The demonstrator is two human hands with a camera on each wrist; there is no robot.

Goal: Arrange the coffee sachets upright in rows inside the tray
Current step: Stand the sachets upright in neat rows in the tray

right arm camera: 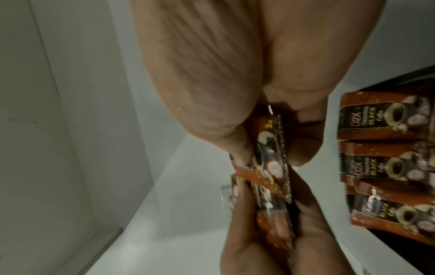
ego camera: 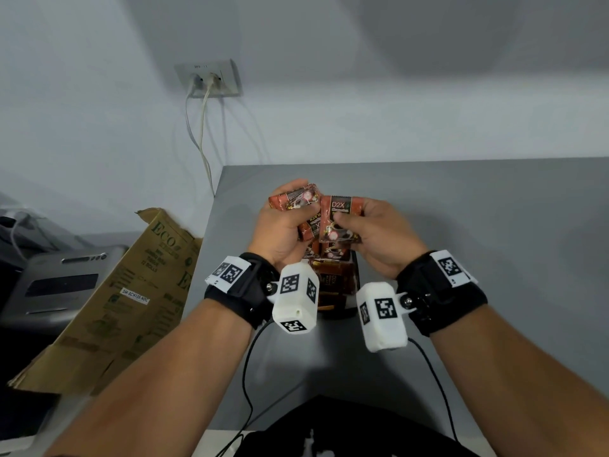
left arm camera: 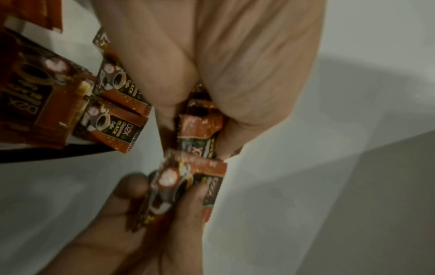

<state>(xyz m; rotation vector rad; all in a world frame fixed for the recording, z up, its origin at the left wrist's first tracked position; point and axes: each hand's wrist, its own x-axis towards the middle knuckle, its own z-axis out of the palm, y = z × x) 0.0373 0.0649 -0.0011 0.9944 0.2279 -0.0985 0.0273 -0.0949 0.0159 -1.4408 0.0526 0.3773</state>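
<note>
Cardboard, a flattened brown box printed in green, leans at the far left beside a grey machine, off the edge of the grey worktop. On the wall behind, a socket plate has two pale cables hanging from it.

Above the worktop, the left hand is clenched round a bunch of coffee sachets — red-brown packets, crumpled together, their long axes running roughly level and slanting from upper left to lower right in the head view. How many it holds cannot be told.

Just beside it, nearly touching, the right hand pinches a single sachet between thumb and fingers; this one stands upright, long axis vertical, with the "D2X" lettering at the top and the coffee-cup picture below.

Beneath both hands, partly hidden by the wrist cameras, sits the black tray. The sachets in the tray stand in a row, printed faces outward — in the right wrist view their "D2X BLACK Coffee" labels all run the same way.
</note>
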